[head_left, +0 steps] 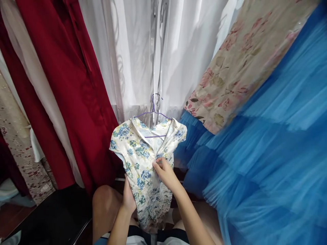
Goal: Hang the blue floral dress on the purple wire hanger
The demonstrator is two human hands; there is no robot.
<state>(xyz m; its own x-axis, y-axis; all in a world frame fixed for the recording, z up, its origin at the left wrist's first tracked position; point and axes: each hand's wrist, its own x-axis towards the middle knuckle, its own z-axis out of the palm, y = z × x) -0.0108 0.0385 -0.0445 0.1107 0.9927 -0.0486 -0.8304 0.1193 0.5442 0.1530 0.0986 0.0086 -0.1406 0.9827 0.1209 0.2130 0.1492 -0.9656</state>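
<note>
The floral dress [145,166] hangs on a purple hanger [153,114] at centre frame, directly in front of the white curtain [127,61]; its hem reaches down between the person's knees. The left hand [128,197] is closed on the dress's left edge, and the right hand [165,173] pinches the front placket at mid-chest. Lateral clearance is narrow: the red gown [68,85] lies just beside the left sleeve, the blue tulle skirt [268,153] just beside the right.

Both hands [146,185] gripping floral dress [145,160] on hanger [153,114].
</note>
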